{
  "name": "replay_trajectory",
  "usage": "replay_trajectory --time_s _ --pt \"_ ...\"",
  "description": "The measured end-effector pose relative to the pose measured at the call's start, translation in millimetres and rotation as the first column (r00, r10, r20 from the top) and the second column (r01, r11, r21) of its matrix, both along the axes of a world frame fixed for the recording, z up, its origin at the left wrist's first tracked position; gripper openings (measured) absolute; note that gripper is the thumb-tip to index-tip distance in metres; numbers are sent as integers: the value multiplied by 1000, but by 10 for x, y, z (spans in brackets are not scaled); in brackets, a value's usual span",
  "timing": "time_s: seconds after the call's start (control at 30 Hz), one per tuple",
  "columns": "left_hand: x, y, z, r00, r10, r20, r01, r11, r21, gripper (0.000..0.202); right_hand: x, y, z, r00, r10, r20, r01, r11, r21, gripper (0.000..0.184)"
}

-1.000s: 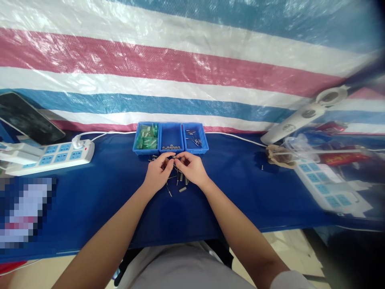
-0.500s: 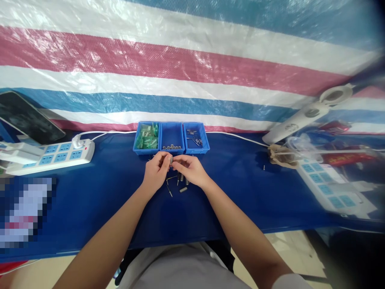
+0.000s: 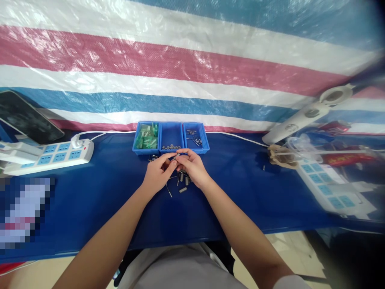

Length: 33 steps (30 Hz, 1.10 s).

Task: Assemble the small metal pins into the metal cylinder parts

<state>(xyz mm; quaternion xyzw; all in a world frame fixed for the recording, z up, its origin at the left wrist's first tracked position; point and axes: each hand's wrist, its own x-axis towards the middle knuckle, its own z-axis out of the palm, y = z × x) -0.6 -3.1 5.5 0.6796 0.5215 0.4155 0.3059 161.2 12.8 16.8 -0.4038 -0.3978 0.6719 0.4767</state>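
Note:
My left hand and my right hand meet fingertip to fingertip just in front of the middle blue bin, pinching a small grey metal part between them. Under and beside my hands, several small metal pins and sleeves lie loose on the blue cloth. The left blue bin holds green pieces, the middle one small dark rings, the right blue bin thin metal pins.
A white power strip lies at the left, with a dark phone behind it. At the right are another power strip, a white lamp arm and a crumpled brown bag. A striped tarp hangs behind the table.
My hands have shifted slightly toward the bins, and my right fingers have closed in over the part against my left fingertips. The view has hardly moved.

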Motion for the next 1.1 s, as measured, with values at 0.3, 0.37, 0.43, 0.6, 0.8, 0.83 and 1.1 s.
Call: replay_trajectory --time_s 0.3,0.37,0.43,0.6,0.8,0.83,1.1 --pt "-10 11 -9 995 62 -72 -62 998 3 30 -4 4 -37 995 -44 92 36 996 85 37" --pt "-12 11 -2 994 68 -80 -69 998 -10 30 -3 1 -33 995 -36 97 27 996 85 36" --pt "-13 8 5 995 70 -69 -71 997 -21 32 -2 -2 -27 996 -19 88 12 997 81 36" --pt "-12 4 -1 999 35 18 -34 999 -34 32 -5 7 -39 998 -47 41 44 997 58 37" --pt "-19 17 -13 995 51 -85 -52 999 -2 30 6 10 -16 997 -36 75 33 999 32 36" --pt "-21 16 -9 994 57 -98 -57 998 -3 32 8 6 -6 997 -25 79 22 999 33 37" --pt "-20 -8 6 1000 4 -20 -5 999 -39 31 3 -5 12 1000 5 -13 -5 999 -36 38"
